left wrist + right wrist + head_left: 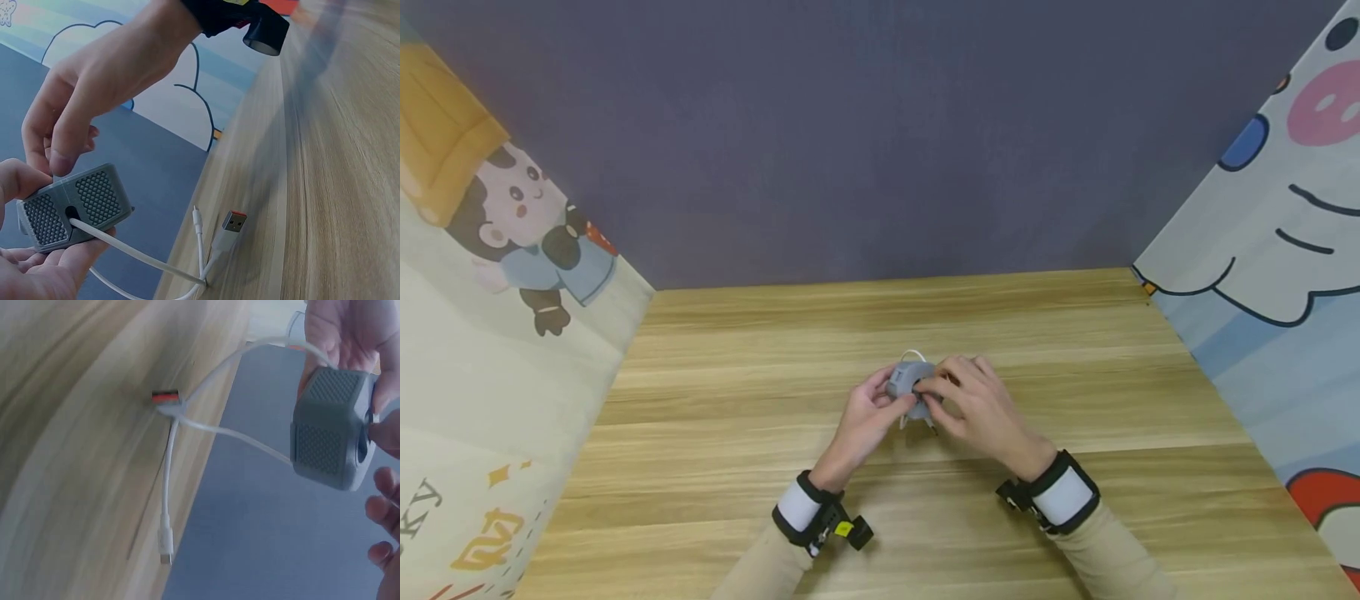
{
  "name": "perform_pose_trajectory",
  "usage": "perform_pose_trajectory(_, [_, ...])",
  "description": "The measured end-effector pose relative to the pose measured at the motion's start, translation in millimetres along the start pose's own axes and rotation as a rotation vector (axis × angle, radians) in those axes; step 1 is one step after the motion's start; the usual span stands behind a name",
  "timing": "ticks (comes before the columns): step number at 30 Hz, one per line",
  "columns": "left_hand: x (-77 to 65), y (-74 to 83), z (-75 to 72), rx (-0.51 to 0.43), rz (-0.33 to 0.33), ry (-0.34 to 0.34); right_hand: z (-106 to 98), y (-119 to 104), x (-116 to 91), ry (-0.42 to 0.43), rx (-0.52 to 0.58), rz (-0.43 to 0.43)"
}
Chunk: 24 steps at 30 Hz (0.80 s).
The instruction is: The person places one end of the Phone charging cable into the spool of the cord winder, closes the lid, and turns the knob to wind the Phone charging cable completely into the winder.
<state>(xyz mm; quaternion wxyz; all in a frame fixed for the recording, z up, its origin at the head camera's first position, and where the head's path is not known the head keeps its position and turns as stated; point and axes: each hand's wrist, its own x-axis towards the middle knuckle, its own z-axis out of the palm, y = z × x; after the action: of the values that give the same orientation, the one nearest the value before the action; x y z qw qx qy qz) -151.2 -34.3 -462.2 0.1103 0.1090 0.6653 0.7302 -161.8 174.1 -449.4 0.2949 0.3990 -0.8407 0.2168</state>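
Observation:
A grey, many-sided cable winder (902,379) with textured side panels is held up over the table. My left hand (867,417) grips it from the left, thumb on its near face and fingers beneath. Thumb and forefinger of my right hand (981,408) pinch at the dark opening in its face; the fingertips partly hide what sits inside. White cable (134,251) leaves the winder through slots on its sides. Its two ends hang together: a USB-A plug (230,226) with an orange insert and a slim USB-C plug (165,544).
A wood-grain table (715,433) lies under both hands. Behind it rises a dark blue-grey wall (880,150), with cartoon-printed panels on the left (490,375) and right (1262,367). Each wrist wears a strapped camera, such as the left one (853,532).

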Motion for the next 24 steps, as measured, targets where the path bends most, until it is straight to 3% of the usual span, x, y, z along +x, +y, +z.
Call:
perform_pose_trajectory(14, [0.7, -1.6, -2.9, 0.052, -0.019, -0.006, -12, 6, 2, -0.117, -0.125, -0.118])
perform_pose_trajectory(19, [0.3, -1.4, -4.0, 0.077, -0.018, -0.012, -18, 4, 5, -0.182, -0.281, -0.193])
perform_pose_trajectory(24, [-1.5, 1.7, -5.4, 0.077, -0.018, -0.031, -21, 5, 8, -0.163, -0.400, -0.289])
